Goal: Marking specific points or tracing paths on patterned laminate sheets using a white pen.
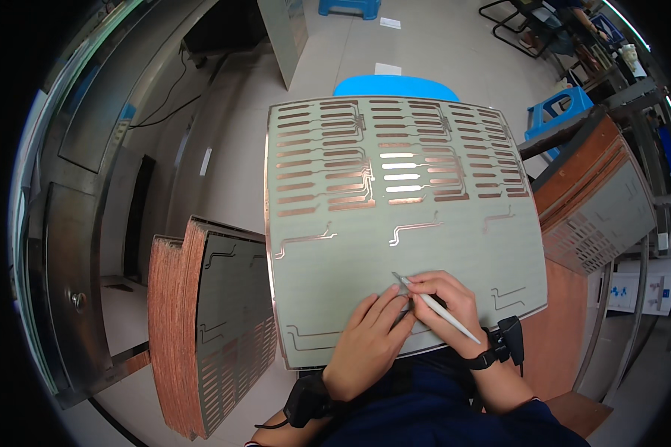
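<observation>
A large pale grey-green circuit panel (pixel 343 279) with copper traces lies in front of me, tilted up toward its far side. My right hand (pixel 458 298) grips a white-handled craft knife (pixel 447 316), its blade pointing away to the upper left, just over the panel's bare lower middle. Beside it, my left hand (pixel 367 344) rests on the panel with fingers stretched out, their tips close to the knife. Between the two hands is a small dark patch; I cannot tell whether it is a thing or shadow.
A thick stack of copper-edged panels (pixel 175 328) stands at the left. More panels (pixel 596 201) lean on a metal frame at the right. Blue stools (pixel 559 112) stand beyond, one partly hidden behind the panel. Metal cabinets (pixel 74 246) line the far left.
</observation>
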`<state>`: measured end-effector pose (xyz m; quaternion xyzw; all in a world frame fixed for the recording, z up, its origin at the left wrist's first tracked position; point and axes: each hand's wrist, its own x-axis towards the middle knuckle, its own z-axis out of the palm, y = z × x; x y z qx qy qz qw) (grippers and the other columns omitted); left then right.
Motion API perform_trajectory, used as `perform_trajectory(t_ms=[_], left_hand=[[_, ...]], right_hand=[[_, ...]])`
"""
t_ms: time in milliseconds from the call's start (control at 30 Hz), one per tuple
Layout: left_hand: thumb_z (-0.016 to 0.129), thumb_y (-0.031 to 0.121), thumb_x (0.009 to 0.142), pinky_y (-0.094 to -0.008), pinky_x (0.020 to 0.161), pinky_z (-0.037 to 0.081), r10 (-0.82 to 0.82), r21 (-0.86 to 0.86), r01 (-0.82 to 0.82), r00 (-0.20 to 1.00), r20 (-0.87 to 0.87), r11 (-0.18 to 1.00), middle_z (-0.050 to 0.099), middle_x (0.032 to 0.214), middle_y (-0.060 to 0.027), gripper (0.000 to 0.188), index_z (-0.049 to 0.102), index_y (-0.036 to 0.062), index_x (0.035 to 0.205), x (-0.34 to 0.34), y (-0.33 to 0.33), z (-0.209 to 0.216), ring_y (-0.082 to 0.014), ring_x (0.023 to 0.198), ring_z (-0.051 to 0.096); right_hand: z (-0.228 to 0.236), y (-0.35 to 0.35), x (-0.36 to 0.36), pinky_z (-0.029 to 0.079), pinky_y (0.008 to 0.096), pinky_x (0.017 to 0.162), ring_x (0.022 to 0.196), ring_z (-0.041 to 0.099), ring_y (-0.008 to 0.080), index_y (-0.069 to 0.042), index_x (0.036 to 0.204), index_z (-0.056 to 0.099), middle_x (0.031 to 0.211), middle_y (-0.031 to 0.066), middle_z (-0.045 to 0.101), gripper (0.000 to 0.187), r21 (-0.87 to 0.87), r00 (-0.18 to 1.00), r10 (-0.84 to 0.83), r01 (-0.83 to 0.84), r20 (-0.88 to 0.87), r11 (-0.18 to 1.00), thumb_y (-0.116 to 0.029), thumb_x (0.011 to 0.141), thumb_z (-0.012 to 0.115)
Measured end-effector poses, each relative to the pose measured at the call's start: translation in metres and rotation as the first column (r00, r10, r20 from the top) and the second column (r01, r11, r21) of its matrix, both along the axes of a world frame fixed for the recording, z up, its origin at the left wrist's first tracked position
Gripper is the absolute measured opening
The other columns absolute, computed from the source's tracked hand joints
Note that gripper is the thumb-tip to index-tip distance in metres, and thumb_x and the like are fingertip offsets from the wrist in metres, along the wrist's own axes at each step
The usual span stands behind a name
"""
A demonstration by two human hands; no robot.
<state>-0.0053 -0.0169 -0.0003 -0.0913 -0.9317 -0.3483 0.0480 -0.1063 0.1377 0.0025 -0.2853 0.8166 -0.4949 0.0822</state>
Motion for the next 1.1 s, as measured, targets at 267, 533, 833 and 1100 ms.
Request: perform_trajectory(t_ms=[267,533,833,1100], left_hand=[[0.071,0.008,0.086,-0.0460,0.110,0.039,0.011,0.035,-0.010,1.000,-0.017,0.999,0.058,0.131,-0.0113,0.035,0.067,0.0081,0.121,0.001,-0.001,-0.001,-0.0305,0.133,0.051],[0.069,0.002,0.082,-0.0451,0.106,0.043,0.035,0.059,-0.033,0.999,-0.039,0.998,0.060,0.127,-0.0120,0.034,0.068,0.0057,0.116,0.005,-0.005,-0.003,-0.0297,0.129,0.055],[0.069,0.001,0.082,-0.0442,0.105,0.044,0.067,0.047,-0.064,0.996,-0.065,0.997,0.062,0.124,-0.0108,0.034,0.069,0.0057,0.115,0.007,-0.005,-0.001,-0.0284,0.126,0.057],[0.069,0.003,0.083,-0.0429,0.106,0.044,0.071,0.053,-0.068,0.996,-0.059,0.996,0.062,0.125,-0.0105,0.033,0.070,0.0067,0.116,0.007,-0.005,-0.002,-0.0276,0.127,0.056]], right_hand=[[-0.001,0.013,-0.008,0.056,0.0289,0.079,0.092,0.071,0.0205,-0.002,0.099,0.071,0.103,0.0111,0.072,0.017,-0.087,0.951,0.082,-0.059,0.297,0.994,0.002,0.083,0.075],[0.004,0.002,-0.012,0.055,0.0274,0.076,0.089,0.068,0.0168,-0.003,0.098,0.068,0.102,0.0099,0.071,0.015,-0.054,0.957,0.185,-0.177,0.224,0.983,-0.002,0.085,0.076],[0.004,-0.005,-0.015,0.052,0.0260,0.068,0.079,0.064,0.0146,-0.003,0.093,0.066,0.096,0.0074,0.070,0.012,-0.032,0.965,0.181,-0.179,0.188,0.983,-0.003,0.084,0.074],[0.003,-0.009,-0.018,0.053,0.0248,0.067,0.075,0.065,0.0121,-0.002,0.090,0.065,0.091,0.0066,0.070,0.010,-0.067,0.932,0.150,-0.136,0.330,0.988,-0.003,0.085,0.073]])
